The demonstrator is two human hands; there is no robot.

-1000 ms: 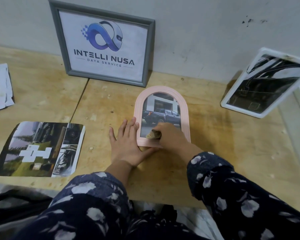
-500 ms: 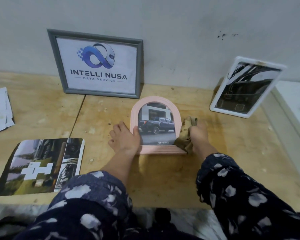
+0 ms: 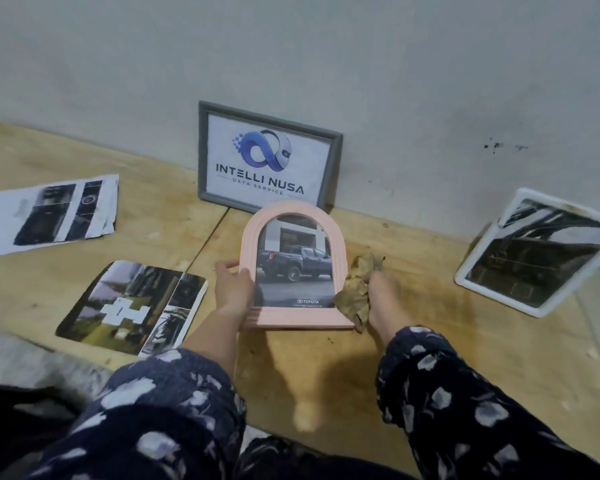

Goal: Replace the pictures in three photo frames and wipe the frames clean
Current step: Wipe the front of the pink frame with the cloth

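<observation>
I am gripping the pink arched frame (image 3: pixel 293 268) in my left hand (image 3: pixel 232 289), just before the grey frame (image 3: pixel 269 157), while my right hand (image 3: pixel 383 292) is clenching a cloth (image 3: pixel 355 296) beside it. New picture in; wiping seems nearly done.

The person's left hand (image 3: pixel 232 292) is curled around the left edge of the pink arched plastic photo frame (image 3: pixel 293 268), thumb on its front. The right hand (image 3: pixel 383 299) is closed on a crumpled tan cloth (image 3: pixel 355 296) pressed to the frame's right side. Both forearms, in dark floral sleeves (image 3: pixel 440 386), reach forward.
</observation>
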